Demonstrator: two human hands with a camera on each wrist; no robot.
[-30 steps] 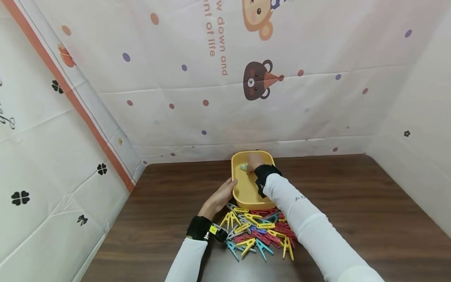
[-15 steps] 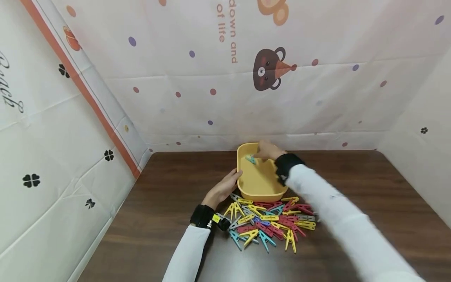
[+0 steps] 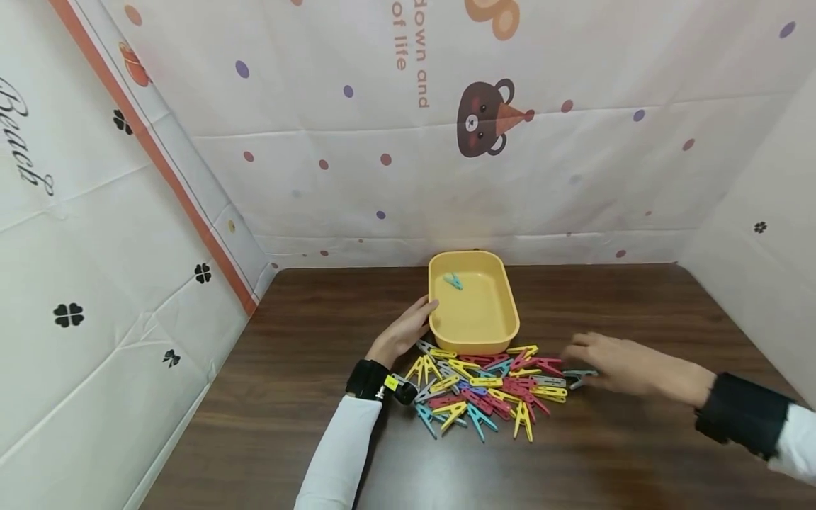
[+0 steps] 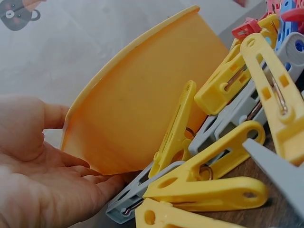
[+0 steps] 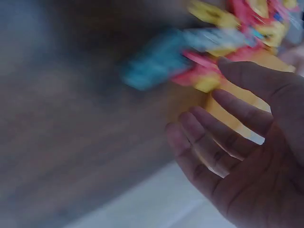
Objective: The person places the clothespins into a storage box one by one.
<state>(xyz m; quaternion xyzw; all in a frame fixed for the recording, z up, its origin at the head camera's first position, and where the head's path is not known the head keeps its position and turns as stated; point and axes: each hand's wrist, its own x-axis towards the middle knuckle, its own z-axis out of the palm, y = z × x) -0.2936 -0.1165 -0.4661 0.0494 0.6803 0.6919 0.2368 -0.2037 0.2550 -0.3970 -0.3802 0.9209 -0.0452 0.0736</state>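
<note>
"Two hands at work, and just one has hold of something?"

"So it looks. The left hand (image 3: pixel 401 338) grips the yellow tub (image 3: pixel 473 322) by its left side, thumb at the rim and fingers lower on the wall, most likely to steady it while leaving the inside open from the right."

"And the right hand's grip?"

"Spread. The right hand (image 3: pixel 615 363) is over the counter (image 3: pixel 255 382) at the right end of the clothespin pile (image 3: pixel 486 382); the right wrist view shows its fingers apart, gently bent, nothing between them."

"What is it nearest to?"

"A greyish-teal clothespin (image 3: pixel 579 374) at the pile's right edge. The head view overlaps the two, but the right wrist view, though blurred, shows a gap."

"Why have the tub so close?"

"For a short reach, I'd guess: it sits just beyond the pile's far side, its near end beside the clothespins. Whether it rests on any, I can't tell."

"Anything inside?"

"One teal clothespin (image 3: pixel 454 281), lying in the far left part. The pile is a loose jumble of yellow, red, grey, teal and blue, so overlapping ones could snag."
</note>
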